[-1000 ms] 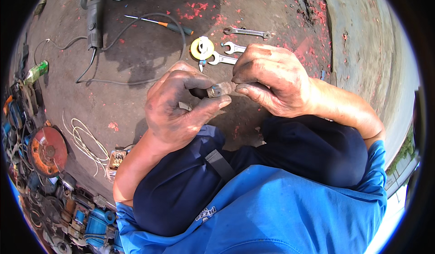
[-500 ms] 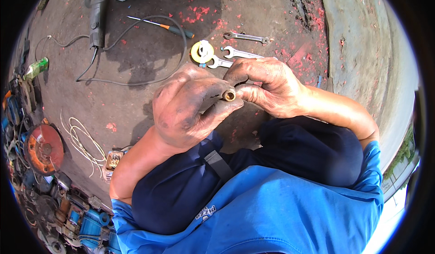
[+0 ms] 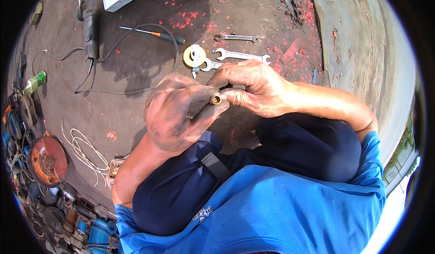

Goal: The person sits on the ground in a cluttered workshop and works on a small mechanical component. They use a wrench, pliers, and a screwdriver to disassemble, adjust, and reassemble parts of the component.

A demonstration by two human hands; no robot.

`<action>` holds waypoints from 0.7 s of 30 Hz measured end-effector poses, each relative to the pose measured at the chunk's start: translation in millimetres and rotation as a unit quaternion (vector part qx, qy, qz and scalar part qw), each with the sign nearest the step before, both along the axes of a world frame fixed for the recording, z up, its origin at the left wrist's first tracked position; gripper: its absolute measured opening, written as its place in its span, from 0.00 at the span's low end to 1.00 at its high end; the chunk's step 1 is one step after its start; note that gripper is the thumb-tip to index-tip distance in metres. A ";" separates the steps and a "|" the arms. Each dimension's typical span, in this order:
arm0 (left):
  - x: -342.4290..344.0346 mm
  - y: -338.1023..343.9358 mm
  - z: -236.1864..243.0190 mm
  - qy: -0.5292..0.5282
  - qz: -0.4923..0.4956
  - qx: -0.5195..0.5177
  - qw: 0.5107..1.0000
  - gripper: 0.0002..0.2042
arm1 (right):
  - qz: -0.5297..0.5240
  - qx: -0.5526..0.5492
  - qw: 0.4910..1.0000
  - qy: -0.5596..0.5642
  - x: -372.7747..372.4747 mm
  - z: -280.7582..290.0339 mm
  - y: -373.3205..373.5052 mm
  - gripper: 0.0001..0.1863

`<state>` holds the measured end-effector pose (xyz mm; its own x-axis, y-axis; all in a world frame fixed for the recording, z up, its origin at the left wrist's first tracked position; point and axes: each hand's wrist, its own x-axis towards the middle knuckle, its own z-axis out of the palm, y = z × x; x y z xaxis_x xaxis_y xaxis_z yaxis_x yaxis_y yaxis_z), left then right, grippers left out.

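My left hand (image 3: 176,111) is closed around a small brass fitting (image 3: 215,99), whose round open end shows between thumb and fingers. My right hand (image 3: 253,88) meets it from the right, its fingertips pinching at the same fitting. Both hands are grimy and held above my knees in dark trousers. The rest of the fitting is hidden inside my left palm.
On the dirt floor beyond the hands lie a yellow tape roll (image 3: 194,55), two wrenches (image 3: 240,54), a screwdriver (image 3: 154,33) and a corded power tool (image 3: 90,27). White wire (image 3: 84,147), a rusty orange disc (image 3: 46,161) and several tools crowd the left edge. A concrete curb (image 3: 362,41) runs right.
The hands have drawn a little closer together. My left hand has turned so the fitting's brass end now faces up, and the right fingers have closed in on it.
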<state>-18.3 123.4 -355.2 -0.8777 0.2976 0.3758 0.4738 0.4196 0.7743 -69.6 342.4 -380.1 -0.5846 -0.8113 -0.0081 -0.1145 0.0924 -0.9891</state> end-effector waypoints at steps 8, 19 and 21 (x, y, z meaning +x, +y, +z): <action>-1.8 1.3 1.0 0.000 0.003 -0.013 1.000 0.17 | -0.023 -0.034 0.999 0.001 2.3 -3.0 -3.0 0.09; -3.0 0.8 -1.2 0.001 0.001 -0.013 1.000 0.18 | -0.023 -0.039 0.999 -0.022 2.5 -2.9 -0.5 0.10; -3.8 0.5 -0.7 0.001 -0.004 -0.017 1.000 0.18 | -0.022 -0.036 0.999 -0.026 2.2 -3.1 0.3 0.10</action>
<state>-22.1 123.9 -355.9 -0.8744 0.3171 0.3672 0.4788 0.4420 0.7585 -67.4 342.8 -383.2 -0.6196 -0.7847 0.0178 -0.0599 0.0247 -0.9979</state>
